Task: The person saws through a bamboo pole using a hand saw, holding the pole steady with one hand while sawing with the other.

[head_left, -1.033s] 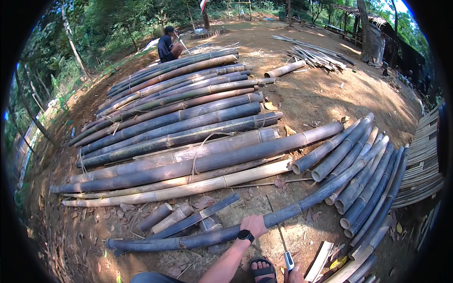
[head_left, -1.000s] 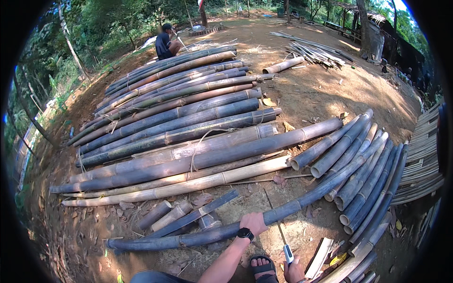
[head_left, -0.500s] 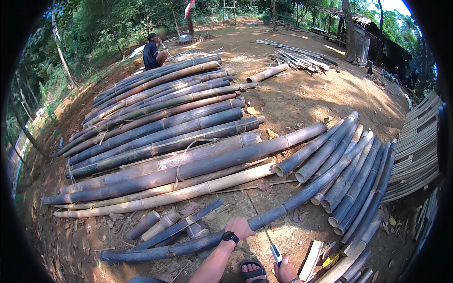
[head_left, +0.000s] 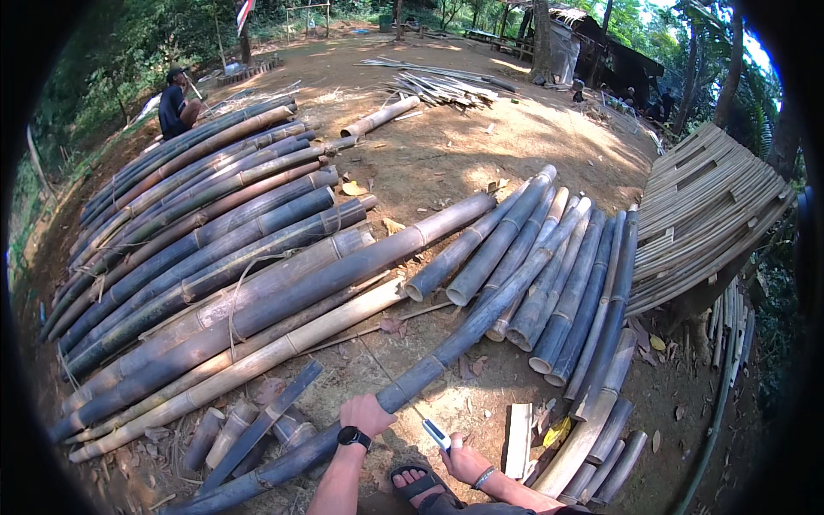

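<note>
The left hand (head_left: 365, 415) rests palm-down on a long dark bamboo pole (head_left: 429, 371), fingers curled over its top; a black wristwatch (head_left: 353, 437) sits on that wrist. The pole lies diagonally on bare earth (head_left: 446, 154), running from the lower left up toward the right, where it merges with a stack of cut bamboo sections (head_left: 558, 275). The right hand (head_left: 464, 460) is closed around the handle of a blade tool (head_left: 435, 433), whose pale end points up-left toward the pole; whether the tip touches the pole cannot be made out. A sandalled foot (head_left: 417, 486) sits between the 2 forearms, just below the pole.

Surroundings: to the left, a large row of long bamboo culms (head_left: 215, 232) lies side by side, some bound with cord. Short offcuts (head_left: 232, 429) lie just beside the pole's lower end, partly crossed by a split length. A pale flat piece of wood (head_left: 517, 439) lies near the right hand. A woven bamboo platform (head_left: 704, 215) stands at right, its far edge cut by the dark lens rim. Another person (head_left: 176, 107) sits at the far end of the culm row, too small for detail. A heap of thin splits (head_left: 438, 86) and a shed (head_left: 592, 47) lie well beyond.

The pole's lower end runs out of view at the bottom edge.
</note>
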Demonstrator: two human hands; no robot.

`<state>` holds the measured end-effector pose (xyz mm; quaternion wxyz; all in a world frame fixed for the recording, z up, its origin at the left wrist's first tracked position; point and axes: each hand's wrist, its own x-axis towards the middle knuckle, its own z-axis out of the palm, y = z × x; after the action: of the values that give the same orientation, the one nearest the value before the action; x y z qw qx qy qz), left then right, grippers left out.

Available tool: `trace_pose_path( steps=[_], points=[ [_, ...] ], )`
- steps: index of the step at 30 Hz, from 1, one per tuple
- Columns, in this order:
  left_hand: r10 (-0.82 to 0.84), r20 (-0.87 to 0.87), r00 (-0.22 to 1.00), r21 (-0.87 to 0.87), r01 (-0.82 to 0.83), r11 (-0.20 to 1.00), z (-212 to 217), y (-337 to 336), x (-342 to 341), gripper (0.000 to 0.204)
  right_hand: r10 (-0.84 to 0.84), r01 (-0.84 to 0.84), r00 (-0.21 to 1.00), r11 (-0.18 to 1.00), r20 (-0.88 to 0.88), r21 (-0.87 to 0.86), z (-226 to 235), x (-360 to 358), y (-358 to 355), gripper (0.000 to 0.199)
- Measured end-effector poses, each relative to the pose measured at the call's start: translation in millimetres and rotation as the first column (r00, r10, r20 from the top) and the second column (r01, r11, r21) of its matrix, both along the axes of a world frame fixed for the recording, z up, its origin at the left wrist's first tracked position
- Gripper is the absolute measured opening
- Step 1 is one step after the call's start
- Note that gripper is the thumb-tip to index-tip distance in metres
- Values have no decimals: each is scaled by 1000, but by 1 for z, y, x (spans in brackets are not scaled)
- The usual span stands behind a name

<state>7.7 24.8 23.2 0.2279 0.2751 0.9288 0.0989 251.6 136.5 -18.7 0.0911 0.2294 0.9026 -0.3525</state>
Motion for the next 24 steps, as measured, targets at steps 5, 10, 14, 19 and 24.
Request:
trace_pose_path(
  steps=[5, 10, 14, 19, 24],
  points=[
    [25, -41, 999, 1, -25, 1000, -6, -13, -13, 45, 42, -41, 999, 999, -23, 9, 4, 67, -14, 43],
    [-9, 29, 1000, 63, 7, 998, -11, 3, -10, 44, -65, 63, 995, 998, 72, 24, 8, 44, -20, 42],
    [-14, 2, 1000, 23, 14, 1000, -9, -15, -26, 44, -44, 43, 997, 999, -70, -20, 22, 80, -28, 43],
    [12, 87, 996, 24, -14, 1000, -14, -14, -21, 44, -52, 52, 998, 999, 27, 0, 4, -9, -15, 40],
    [14, 10, 1000, 40, -15, 999, -11, -14, -34, 48, 5, -15, 992, 997, -129, -70, 19, 82, -13, 43]
  ],
)
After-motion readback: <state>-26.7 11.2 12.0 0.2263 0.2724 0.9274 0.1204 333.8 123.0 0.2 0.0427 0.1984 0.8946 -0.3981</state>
